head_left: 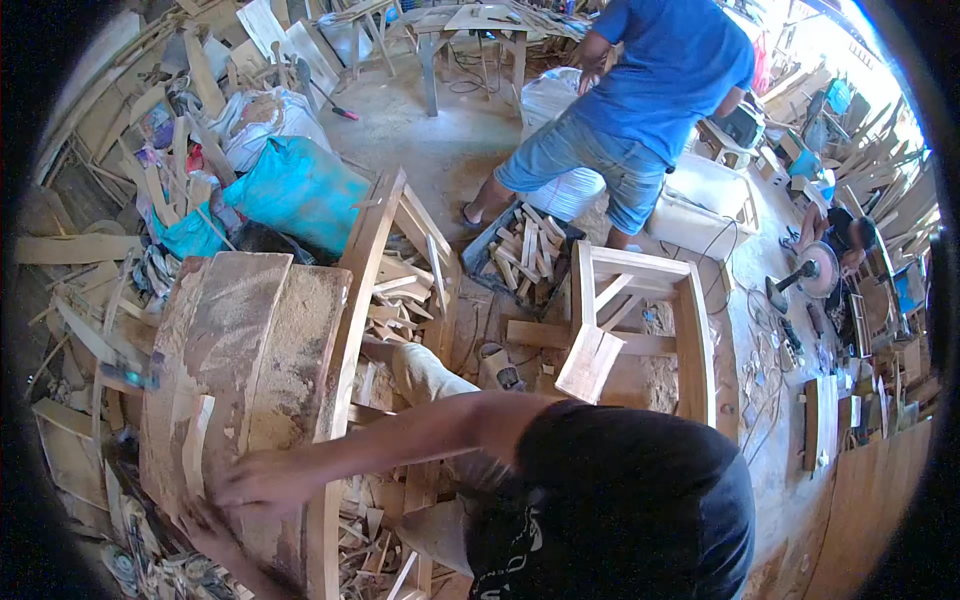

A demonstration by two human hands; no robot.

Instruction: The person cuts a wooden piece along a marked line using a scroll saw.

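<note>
Both hands are blurred: the left hand (205,528) sinks into shadow at the near left, its forearm cut off by the lower edge, and the right hand (262,480) reaches across beside it. Whether either grip is open or closed cannot be told. A pale wood strip (198,445) lies on the left of the surface (235,310), its near end by the hands. Far off, a person in a blue shirt (670,80) stands, head out of view, beyond a dark crate (482,262) of offcuts. The surface is broad planks, coated with sawdust; a turquoise sack (295,195) slumps, crinkled, beyond it. To the right stands a squared, smooth wooden frame (695,345).
</note>
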